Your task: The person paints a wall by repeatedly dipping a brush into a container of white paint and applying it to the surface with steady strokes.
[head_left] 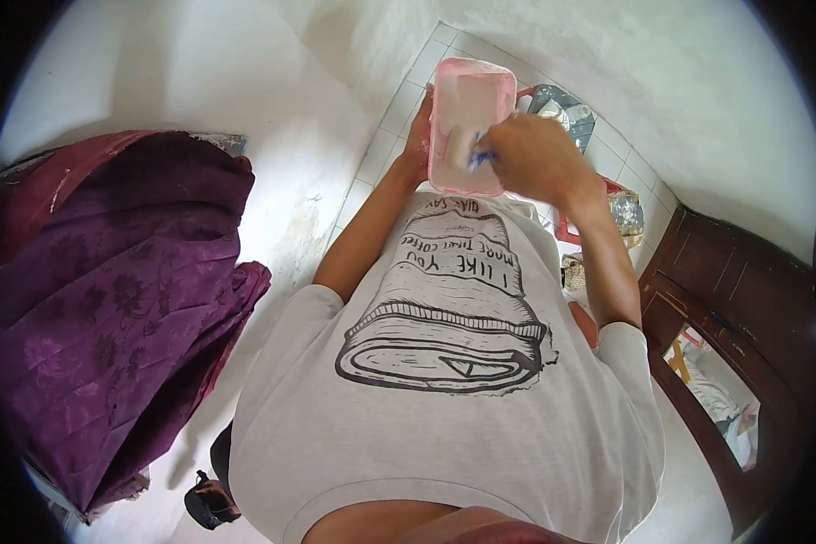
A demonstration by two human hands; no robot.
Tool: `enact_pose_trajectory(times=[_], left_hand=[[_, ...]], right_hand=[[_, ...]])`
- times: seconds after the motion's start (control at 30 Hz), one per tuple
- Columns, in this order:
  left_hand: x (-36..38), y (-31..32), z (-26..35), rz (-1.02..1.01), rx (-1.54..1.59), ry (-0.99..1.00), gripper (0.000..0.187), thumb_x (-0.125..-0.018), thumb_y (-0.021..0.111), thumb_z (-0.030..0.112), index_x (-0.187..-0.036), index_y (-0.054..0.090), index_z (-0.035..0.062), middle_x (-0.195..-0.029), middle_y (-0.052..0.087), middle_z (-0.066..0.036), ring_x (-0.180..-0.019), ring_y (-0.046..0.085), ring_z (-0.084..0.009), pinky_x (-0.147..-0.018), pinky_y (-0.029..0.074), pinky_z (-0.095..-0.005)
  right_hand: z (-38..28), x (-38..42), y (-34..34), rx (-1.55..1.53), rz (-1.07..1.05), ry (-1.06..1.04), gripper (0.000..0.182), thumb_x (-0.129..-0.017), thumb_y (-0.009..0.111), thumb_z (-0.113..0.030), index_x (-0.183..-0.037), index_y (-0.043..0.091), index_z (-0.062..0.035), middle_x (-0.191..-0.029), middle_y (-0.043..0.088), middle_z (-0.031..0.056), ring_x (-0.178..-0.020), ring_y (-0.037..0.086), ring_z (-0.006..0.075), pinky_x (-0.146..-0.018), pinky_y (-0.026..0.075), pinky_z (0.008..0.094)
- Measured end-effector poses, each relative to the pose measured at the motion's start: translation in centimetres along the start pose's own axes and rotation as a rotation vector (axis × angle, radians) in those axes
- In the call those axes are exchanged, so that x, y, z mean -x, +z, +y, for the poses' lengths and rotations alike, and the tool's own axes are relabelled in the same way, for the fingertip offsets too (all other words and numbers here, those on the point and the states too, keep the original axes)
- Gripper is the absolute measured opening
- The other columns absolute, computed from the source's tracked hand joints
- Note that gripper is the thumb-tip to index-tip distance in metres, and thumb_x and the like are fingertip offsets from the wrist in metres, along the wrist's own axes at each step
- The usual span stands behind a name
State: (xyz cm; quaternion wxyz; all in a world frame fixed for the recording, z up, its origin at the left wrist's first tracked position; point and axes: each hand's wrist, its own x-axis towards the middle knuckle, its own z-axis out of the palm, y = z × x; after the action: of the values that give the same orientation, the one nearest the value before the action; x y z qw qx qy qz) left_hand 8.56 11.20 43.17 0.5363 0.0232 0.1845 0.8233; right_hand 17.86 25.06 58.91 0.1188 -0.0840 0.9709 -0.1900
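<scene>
Gripping a pink tray [467,191] by its left edge, the left hand [418,136] was curled around the side, some of its fingers hidden from sight. The tray was held in front of the printed shirt [444,435], above the tiled floor [401,111]. The right hand [539,161] was closed over a blurred blue-and-white tool [463,150], its pale head within the tray's near half. Beyond that hand, a grey container [578,116] sat on the floor near the wall [689,109].
</scene>
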Motion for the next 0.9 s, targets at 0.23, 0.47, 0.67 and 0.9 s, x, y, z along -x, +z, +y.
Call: enact_pose_trajectory(times=[0.23, 0.47, 0.67, 0.9], left_hand=[[-1.6, 0.0, -3.5, -0.06, 0.074, 0.065, 0.071, -0.1, 0.037, 0.065, -0.153, 0.038, 0.0175, -0.147, 0.05, -0.011, -0.132, 0.053, -0.0279, -0.107, 0.049, -0.047], [-2.0, 1.0, -5.7, 0.06, 0.001, 0.033, 0.08, -0.1, 0.027, 0.07, -0.155, 0.033, 0.0118, -0.149, 0.047, -0.015, -0.132, 0.052, -0.0315, -0.108, 0.048, -0.0489], [-2.3, 2.0, -4.5, 0.011, 0.042, 0.052, 0.079, -0.1, 0.03, 0.069, -0.154, 0.034, 0.0119, -0.147, 0.049, -0.014, -0.129, 0.056, -0.0297, -0.106, 0.049, -0.0476], [-2.6, 2.4, -5.2, 0.13, -0.202, 0.087, 0.078, -0.101, 0.029, 0.068, -0.154, 0.035, 0.0121, -0.146, 0.05, -0.014, -0.129, 0.055, -0.028, -0.106, 0.05, -0.0467]], right_hand=[[2.8, 1.5, 0.6, 0.031, -0.046, -0.042, 0.025, -0.076, 0.063, -0.005, -0.095, 0.079, -0.0077, -0.082, 0.072, 0.017, -0.08, 0.071, 0.0326, -0.071, 0.056, 0.0435], [3.8, 1.1, -1.2, 0.058, -0.162, 0.071, 0.03, -0.074, 0.068, -0.006, -0.1, 0.08, -0.0129, -0.089, 0.074, 0.0135, -0.089, 0.07, 0.0315, -0.078, 0.056, 0.0428], [7.0, 3.2, -3.9, -0.105, -0.236, 0.044, 0.031, -0.078, 0.071, -0.008, -0.108, 0.074, -0.0136, -0.098, 0.072, 0.0124, -0.098, 0.066, 0.0307, -0.087, 0.052, 0.0431], [8.8, 4.8, -4.4, -0.29, -0.027, 0.188, 0.038, -0.082, 0.072, -0.012, -0.118, 0.063, -0.0082, -0.097, 0.069, 0.0137, -0.096, 0.062, 0.0335, -0.088, 0.047, 0.0437]])
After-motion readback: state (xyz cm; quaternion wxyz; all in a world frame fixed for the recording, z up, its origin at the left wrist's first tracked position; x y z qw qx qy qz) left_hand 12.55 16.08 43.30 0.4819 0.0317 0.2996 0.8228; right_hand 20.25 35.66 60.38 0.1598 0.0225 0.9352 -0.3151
